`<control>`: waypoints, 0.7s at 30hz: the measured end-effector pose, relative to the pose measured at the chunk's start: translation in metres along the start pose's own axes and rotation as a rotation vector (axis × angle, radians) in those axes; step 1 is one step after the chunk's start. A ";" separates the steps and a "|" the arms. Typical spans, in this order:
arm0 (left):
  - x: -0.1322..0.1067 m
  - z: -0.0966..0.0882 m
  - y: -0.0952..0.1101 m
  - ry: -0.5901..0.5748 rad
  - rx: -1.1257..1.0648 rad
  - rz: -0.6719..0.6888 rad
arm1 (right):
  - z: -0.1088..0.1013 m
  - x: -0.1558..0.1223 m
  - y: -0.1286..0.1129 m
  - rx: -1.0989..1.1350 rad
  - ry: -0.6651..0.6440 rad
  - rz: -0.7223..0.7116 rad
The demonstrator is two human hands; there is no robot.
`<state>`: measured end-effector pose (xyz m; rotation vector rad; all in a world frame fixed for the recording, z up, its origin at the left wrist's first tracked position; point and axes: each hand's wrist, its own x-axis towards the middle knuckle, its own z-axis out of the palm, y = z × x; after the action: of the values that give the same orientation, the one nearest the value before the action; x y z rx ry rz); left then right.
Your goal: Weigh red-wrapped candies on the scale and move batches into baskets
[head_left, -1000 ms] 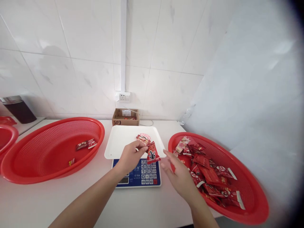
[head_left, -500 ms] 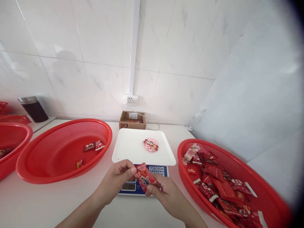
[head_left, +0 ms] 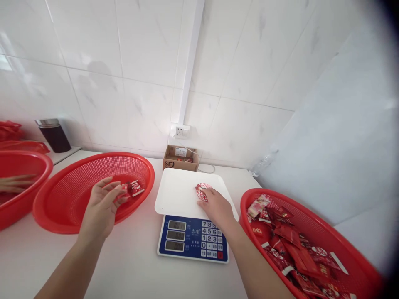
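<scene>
My left hand (head_left: 101,205) is over the near right part of a red plastic basket (head_left: 50,207), its fingers apart and loosely curved. Just beyond its fingertips lie small red packets (head_left: 136,188), partly hidden by the fingers. My right hand (head_left: 218,207) is over the white tray (head_left: 177,191) of a scale, with thumb and fingers apart at a round red-and-white printed card (head_left: 202,192). The hand covers the card's right part. Below the tray, the scale's blue keypad panel (head_left: 193,238) shows its displays and number keys.
On the right, another red basket (head_left: 249,203) holds many red packets (head_left: 289,234). A small cardboard box (head_left: 181,165) stands behind the scale, and a clear plastic bottle (head_left: 264,164) lies near the wall. Another person's hand (head_left: 15,182) is in the far-left basket (head_left: 46,170).
Both hands held a red packet between them over the keypad. They have parted: my left moved to the left basket, my right to the card on the tray. Another person's hand has appeared.
</scene>
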<state>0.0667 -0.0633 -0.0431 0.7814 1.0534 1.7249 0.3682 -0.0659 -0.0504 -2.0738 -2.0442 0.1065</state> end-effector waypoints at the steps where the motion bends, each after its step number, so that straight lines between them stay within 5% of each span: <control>1: -0.005 0.003 -0.001 -0.030 0.009 -0.024 | 0.002 0.004 -0.001 -0.017 -0.012 0.009; 9: -0.043 0.034 0.008 -0.706 -0.383 -0.567 | 0.008 0.006 0.002 -0.071 -0.031 0.079; 14: -0.053 0.042 0.011 -0.801 -0.575 -0.682 | -0.005 -0.003 0.002 -0.029 0.032 0.154; 21: -0.054 0.044 0.008 -0.856 -0.531 -0.735 | -0.028 -0.022 -0.017 0.380 0.240 0.119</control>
<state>0.1207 -0.1019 -0.0192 0.5771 0.2001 0.8127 0.3568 -0.0909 -0.0217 -1.8670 -1.6163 0.2335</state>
